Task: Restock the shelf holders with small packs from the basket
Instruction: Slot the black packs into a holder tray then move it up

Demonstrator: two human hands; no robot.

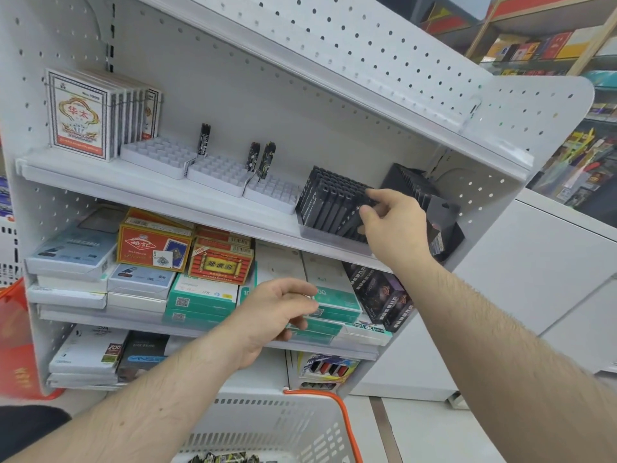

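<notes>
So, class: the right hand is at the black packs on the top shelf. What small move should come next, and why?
Probably seat that pack fully: the right hand pinches a black pack lying askew in its holder. The left hand hovers holding nothing, above the basket.

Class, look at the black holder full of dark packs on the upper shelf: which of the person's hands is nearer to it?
Right. The right hand touches the packs in the black holder; the left hand hovers lower, before the shelf beneath.
</notes>
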